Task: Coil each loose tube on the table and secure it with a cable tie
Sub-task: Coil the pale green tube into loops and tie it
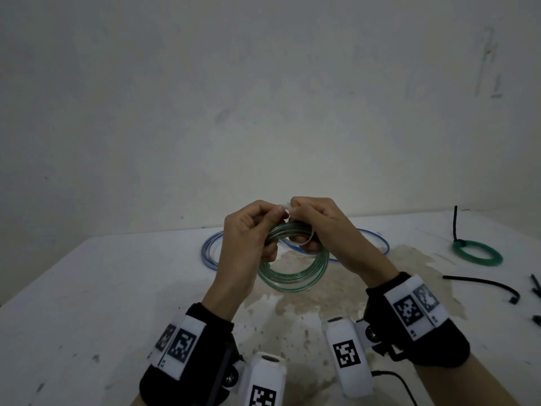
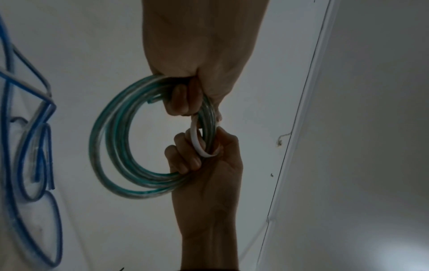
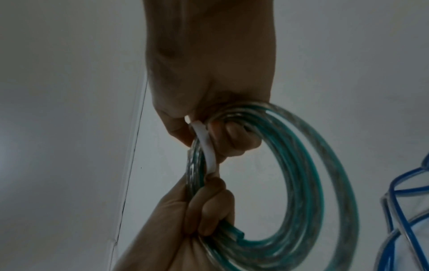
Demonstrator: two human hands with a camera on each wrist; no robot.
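Head view, from left to right: a loose, clear tube with a blue stripe [image 1: 209, 250] sprawls in wide loops on the white, stained counter [image 1: 87, 288], running behind both hands. In front of it the left hand [image 1: 248, 238] is raised off the counter, its fingers [image 2: 183, 99] curled round the upper left of a coil of clear, green-striped tube [image 1: 292, 273]; thumb and forefinger also pinch one end of a thin white plastic cable tie [image 1: 285, 210]. The coil hangs between the two hands, above the counter and near its middle. The right hand [image 1: 325, 227] meets the left at the top of the coil, pinching the tie's other end, while its lower fingers [image 3: 234, 135] hook through the coil. The wrist views show the white tie [image 2: 197, 141] bowed round the bundled turns, loose rather than drawn tight. Whether its tip has entered the head I cannot tell. Further right lies a dark green coil [image 1: 477, 253] bound with a black cable tie [image 1: 455, 224] whose tail sticks up. Nearer, a bent black cable tie [image 1: 483, 284] lies loose, with more black pieces [image 1: 536, 285] at the right edge.
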